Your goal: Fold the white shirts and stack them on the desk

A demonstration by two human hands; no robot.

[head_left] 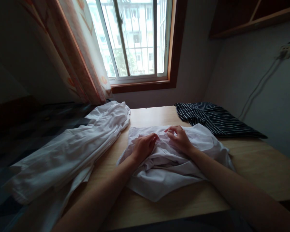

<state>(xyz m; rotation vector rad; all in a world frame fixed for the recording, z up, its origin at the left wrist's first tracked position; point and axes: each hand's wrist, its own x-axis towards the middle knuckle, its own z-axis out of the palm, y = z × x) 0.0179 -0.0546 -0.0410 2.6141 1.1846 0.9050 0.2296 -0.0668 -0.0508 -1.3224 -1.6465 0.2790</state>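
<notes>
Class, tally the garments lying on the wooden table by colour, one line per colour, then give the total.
White: 2, the crumpled white garment under the left hand and right hand, and the long white garment draped over the table's left edge.
Dark with thin white stripes: 1, the striped garment at the far right.
Total: 3

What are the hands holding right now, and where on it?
Both hands, left and right, rest on the crumpled white garment near its upper middle. The fingers curl into its folds, but a firm pinch cannot be told.
</notes>
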